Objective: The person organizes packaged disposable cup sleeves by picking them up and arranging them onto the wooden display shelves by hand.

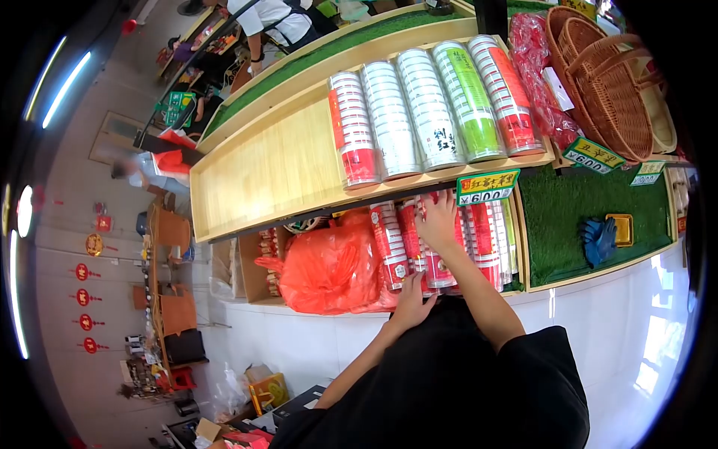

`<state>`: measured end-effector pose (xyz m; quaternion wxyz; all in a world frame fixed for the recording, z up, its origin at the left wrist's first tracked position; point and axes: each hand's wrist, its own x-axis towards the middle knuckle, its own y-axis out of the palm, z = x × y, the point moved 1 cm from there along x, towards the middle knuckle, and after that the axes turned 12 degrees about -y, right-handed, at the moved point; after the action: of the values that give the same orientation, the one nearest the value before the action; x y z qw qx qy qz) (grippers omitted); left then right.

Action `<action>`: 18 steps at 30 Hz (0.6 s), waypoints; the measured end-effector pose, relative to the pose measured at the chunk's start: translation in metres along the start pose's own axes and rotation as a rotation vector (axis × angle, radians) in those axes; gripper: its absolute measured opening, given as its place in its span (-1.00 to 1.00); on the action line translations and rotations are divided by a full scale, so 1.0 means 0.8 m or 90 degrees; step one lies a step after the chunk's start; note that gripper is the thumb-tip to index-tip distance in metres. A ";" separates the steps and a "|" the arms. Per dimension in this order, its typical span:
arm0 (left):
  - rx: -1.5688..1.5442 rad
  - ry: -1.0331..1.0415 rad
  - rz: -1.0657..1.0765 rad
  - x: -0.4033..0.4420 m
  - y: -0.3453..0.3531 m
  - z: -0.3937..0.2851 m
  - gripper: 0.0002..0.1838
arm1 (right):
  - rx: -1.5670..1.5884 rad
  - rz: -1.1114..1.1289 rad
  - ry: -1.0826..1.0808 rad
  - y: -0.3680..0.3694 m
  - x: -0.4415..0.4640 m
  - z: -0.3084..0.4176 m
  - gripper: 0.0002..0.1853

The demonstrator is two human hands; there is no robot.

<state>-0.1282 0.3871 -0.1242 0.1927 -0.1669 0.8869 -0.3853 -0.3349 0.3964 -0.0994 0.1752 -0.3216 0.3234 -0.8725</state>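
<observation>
Several red and white packaged tubes [389, 243] stand side by side on the lower shelf, under the wooden upper tray [262, 168]. My right hand [440, 224] reaches over them near the tray's front edge, its fingers spread on the upper part of the tubes. At their lower ends, my left hand [413, 301] touches the tubes with its fingers apart. A red plastic bag [325, 266] bulges just left of the tubes. On the upper tray lie clear tubes with white, green [475, 101] and red labels.
Price signs [488, 187] hang along the tray's front edge. Wicker baskets [617, 97] stand at the upper right. Blue gloves [597, 241] and a gold dish [622, 230] rest on green turf. Another person [280, 22] is at the top. Boxes [269, 393] sit at lower left.
</observation>
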 end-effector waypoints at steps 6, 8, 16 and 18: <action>-0.051 -0.100 0.056 -0.004 -0.008 -0.001 -0.17 | 0.138 0.063 0.069 -0.012 -0.015 -0.005 -0.24; -0.109 -0.107 0.058 0.002 -0.007 0.007 -0.12 | 0.142 0.053 0.062 -0.023 -0.020 -0.001 -0.19; -0.023 -0.056 0.166 -0.004 -0.020 -0.005 0.15 | 0.168 0.150 0.044 -0.036 -0.050 0.022 -0.15; -0.047 0.063 0.120 -0.002 -0.027 0.003 0.18 | 0.164 0.149 0.022 -0.046 -0.051 0.043 -0.17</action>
<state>-0.1226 0.3726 -0.1092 0.1777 -0.0704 0.9205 -0.3407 -0.2858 0.4287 -0.0726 0.3099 -0.2416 0.2471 -0.8857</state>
